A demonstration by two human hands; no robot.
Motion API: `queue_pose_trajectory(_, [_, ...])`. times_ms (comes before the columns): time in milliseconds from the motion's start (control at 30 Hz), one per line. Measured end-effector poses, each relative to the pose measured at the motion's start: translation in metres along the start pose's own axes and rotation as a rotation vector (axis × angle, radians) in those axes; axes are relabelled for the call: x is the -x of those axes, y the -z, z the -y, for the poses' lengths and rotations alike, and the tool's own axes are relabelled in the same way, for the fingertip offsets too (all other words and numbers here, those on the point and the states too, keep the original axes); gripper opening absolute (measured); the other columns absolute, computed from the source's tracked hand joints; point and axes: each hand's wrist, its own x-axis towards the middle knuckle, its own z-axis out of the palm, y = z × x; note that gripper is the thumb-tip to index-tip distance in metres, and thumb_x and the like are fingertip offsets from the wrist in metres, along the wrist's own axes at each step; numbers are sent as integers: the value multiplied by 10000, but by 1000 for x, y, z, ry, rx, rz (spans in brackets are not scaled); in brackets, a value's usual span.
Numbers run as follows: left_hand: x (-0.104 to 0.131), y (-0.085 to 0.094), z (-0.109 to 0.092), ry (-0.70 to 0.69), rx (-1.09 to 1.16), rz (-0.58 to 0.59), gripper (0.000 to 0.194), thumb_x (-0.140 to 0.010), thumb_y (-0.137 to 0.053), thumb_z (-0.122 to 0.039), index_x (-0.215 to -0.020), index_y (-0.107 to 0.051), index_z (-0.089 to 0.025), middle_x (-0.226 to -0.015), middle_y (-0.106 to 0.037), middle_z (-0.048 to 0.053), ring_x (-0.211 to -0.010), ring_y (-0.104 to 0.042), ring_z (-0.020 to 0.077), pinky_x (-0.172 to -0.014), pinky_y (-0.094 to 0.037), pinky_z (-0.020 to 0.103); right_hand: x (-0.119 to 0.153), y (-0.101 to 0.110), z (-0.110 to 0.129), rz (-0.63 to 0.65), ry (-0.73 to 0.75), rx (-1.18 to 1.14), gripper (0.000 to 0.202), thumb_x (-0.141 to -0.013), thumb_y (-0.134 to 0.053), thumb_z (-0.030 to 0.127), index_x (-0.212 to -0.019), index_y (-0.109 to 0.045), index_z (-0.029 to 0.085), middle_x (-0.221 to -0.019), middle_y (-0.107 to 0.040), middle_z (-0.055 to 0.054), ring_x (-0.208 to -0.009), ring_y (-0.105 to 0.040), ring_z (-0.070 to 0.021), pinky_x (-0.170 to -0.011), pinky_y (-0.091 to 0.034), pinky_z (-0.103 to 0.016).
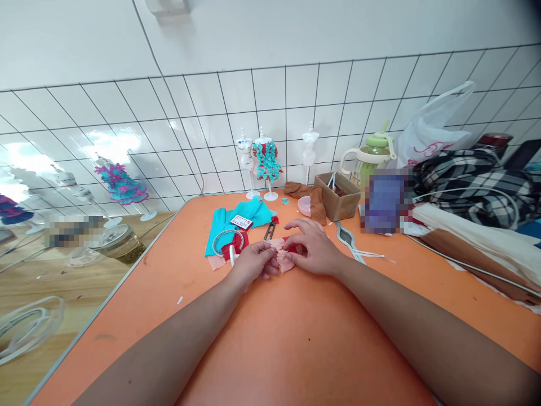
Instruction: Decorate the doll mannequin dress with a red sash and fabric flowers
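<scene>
From my remote seat, I see teal cloth (217, 228) beyond my left fingers, with a silvery ring (214, 243) lying nearer them. My left hand (253, 262) has thumb and fingers closed on the left edge of the pink cloth (286, 264), which sits between both hands, small, soft and crumpled. Red cloth (301, 248) shows beneath my right hand (315, 248); its fingers curve with gaps between, and I can't tell whether its thumb pinches anything. I judge this as fine positioning, calling for a steady left hold and light right fingertips.
</scene>
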Motion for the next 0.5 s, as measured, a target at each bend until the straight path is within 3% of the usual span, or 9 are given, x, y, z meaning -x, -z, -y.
queue_pose_trajectory(233, [-1, -1, 6, -33, -6, -37, 196, -773, -600, -334, -836, -522, -165, -594, -620, -10, -474, -615, 108, -372, -379, 143, -3, -14, -2, 18, 11, -42, 75, -779, -618, 264, -782, -692, 265, -1183, -557, -21, -1117, -466, -231, -945, -325, -449])
queue_pose_trajectory(500, [-5, -1, 13, -67, 3, -59, 144, -789, -557, -264, -896, -542, -169, -640, -646, 10, -503, -640, 122, -377, -415, 151, -11, -22, -2, -48, -52, -132, 91, -768, -637, 232, -819, -705, 266, -941, -653, -5, -886, -570, -173, -843, -386, -366])
